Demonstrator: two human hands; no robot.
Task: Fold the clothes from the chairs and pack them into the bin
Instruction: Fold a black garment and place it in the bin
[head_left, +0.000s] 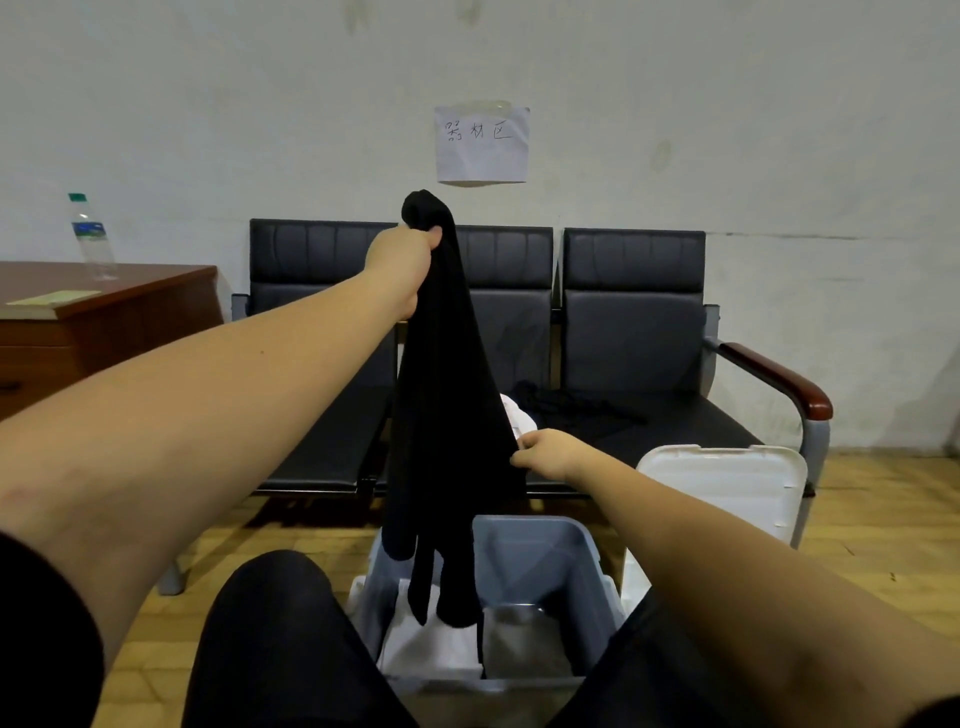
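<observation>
Black tights (447, 395) vertical, feet downward

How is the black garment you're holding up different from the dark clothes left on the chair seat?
The black garment hangs full length above the bin, stretched between two grips: the left hand at its top, the right hand pinching its edge. The dark clothes lie crumpled on the chair seat, untouched. The garment looks smooth; the clothes look bunched. Both are dark fabric.
</observation>
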